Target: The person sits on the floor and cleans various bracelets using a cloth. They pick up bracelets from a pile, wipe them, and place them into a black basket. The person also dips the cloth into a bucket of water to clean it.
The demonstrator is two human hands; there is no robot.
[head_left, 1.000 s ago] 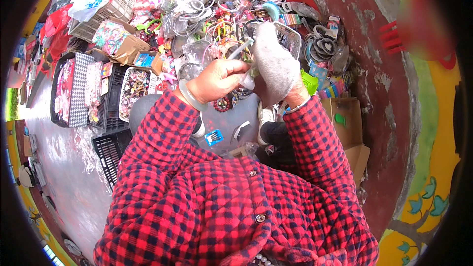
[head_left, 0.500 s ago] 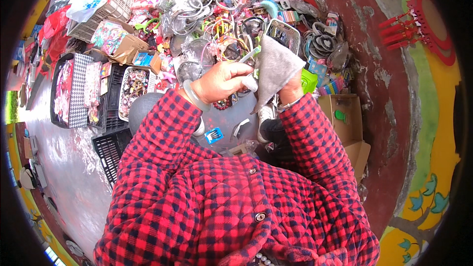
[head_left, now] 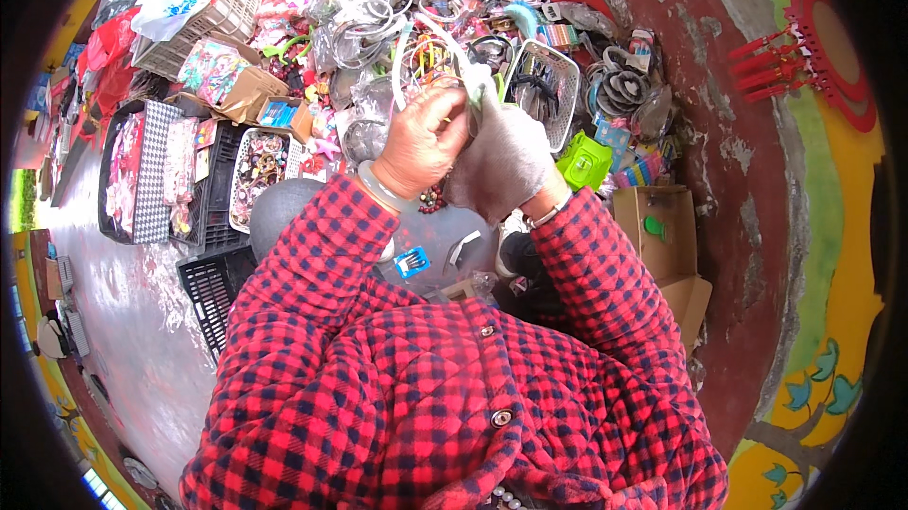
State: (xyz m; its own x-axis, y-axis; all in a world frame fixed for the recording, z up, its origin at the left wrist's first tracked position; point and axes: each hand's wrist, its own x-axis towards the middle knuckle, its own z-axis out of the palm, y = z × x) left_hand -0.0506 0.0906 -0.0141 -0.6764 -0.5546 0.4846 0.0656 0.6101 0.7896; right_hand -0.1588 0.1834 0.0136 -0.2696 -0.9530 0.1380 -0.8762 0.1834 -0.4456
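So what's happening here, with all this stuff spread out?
A person in a red checked jacket has both hands raised over a ground display of hair bands and trinkets. The bare left hand and the grey-gloved right hand meet around a thin white hoop-like band. A white mesh basket sits just beyond.

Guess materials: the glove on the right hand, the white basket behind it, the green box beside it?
Glove on the right hand: grey, matte, fuzzy surface, so probably knit or fleece fabric. White basket: open lattice walls with an even sheen, likely moulded plastic, though coated wire is possible. Green box: bright, smooth and glossy, looks like hard plastic.
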